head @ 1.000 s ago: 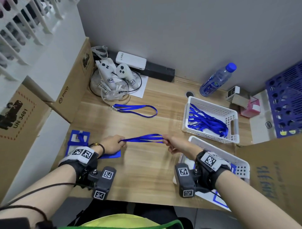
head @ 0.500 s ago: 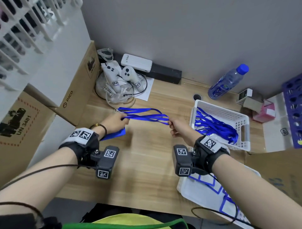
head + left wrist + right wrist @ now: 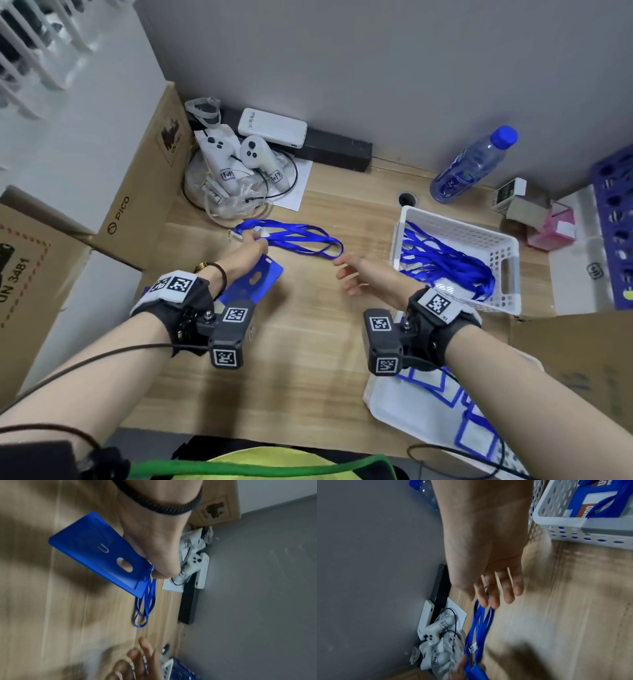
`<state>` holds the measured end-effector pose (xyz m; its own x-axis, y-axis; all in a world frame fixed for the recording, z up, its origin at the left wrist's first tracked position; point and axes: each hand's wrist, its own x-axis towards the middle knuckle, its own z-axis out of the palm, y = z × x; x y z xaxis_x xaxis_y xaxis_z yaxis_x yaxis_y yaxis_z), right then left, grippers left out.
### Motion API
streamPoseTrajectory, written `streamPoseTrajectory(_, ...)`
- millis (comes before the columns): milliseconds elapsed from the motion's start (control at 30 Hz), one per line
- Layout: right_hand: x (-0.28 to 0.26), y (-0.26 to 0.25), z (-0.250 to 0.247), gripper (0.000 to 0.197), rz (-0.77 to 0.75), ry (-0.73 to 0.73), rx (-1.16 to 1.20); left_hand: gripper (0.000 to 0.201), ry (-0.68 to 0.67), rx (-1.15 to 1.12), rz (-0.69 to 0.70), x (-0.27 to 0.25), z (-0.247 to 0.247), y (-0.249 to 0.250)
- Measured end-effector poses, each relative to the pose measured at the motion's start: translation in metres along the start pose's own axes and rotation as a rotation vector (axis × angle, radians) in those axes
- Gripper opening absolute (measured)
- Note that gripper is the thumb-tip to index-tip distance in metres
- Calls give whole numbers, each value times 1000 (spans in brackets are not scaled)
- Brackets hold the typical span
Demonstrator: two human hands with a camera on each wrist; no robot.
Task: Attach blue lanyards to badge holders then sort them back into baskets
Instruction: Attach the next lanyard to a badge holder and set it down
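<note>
Far out on the left, left grip (image 3: 250, 251) first: clenched, fingers bunched round the top of the blue badge holder (image 3: 255, 282) and the clip end of the blue lanyards (image 3: 301, 240). Reaches a long way over the table (image 3: 274, 359), arm nearly straight, wrist low. Holds the badge holder tilted, trailing back under the wrist. Off the wood or just brushing it? Too hard to tell. Cannot tell either if a clip is hooked on yet.

Could go wrong right at this grip: one small pinch on two things, so could drop one if loosened even a little. Could also pick the wrong strap, with several blue loops lying mixed up just past the fingers.

To the right of that grip, loops lying flat on the table, running out toward the right grip (image 3: 356, 277). Let go there: fingers loose and spread, holding nothing, tips just beside the far end of the loops. Hovers low, arm bent in from the right side. Could snag a loop and drag the whole bunch if pulled back fast.

Just right of this grip, white basket (image 3: 462, 228) full of more lanyards. Easy to bump or hook with a finger. Close under the right wrist, second basket (image 3: 376, 404) with more badge holders inside.
</note>
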<state>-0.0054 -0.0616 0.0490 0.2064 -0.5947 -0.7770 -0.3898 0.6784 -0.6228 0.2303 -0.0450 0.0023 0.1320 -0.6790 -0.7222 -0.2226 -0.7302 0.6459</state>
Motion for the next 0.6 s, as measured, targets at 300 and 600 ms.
streamPoseTrajectory(300, -8, 13, -19, 18, -230, -25, -229, 48, -345, 65, 220, -21, 89, 56)
streamPoseTrajectory(600, -5, 38, -129, 20, -167, 309, -6, 19, 6, -210, 231, 1, 130, 68)
